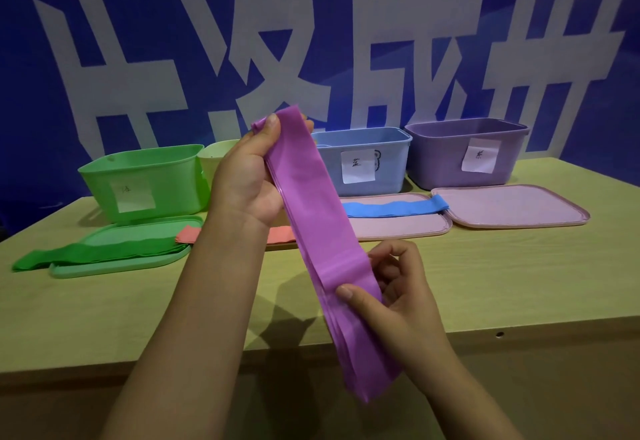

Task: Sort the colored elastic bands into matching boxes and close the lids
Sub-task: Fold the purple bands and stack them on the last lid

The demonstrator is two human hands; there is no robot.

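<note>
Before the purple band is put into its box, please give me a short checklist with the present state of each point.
1. Left hand grips top of the long purple elastic band: ok.
2. Right hand pinches its lower part: ok.
3. Purple plastic box is open: ok.
4. Its pink lid lies flat beside it, bare: ok.
5. Box inside has room: cannot tell.

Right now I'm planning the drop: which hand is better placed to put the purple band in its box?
Probably the right hand: the open purple plastic box stands far right. The left hand pinches the purple elastic band at its top end, nearer the green box.
</note>
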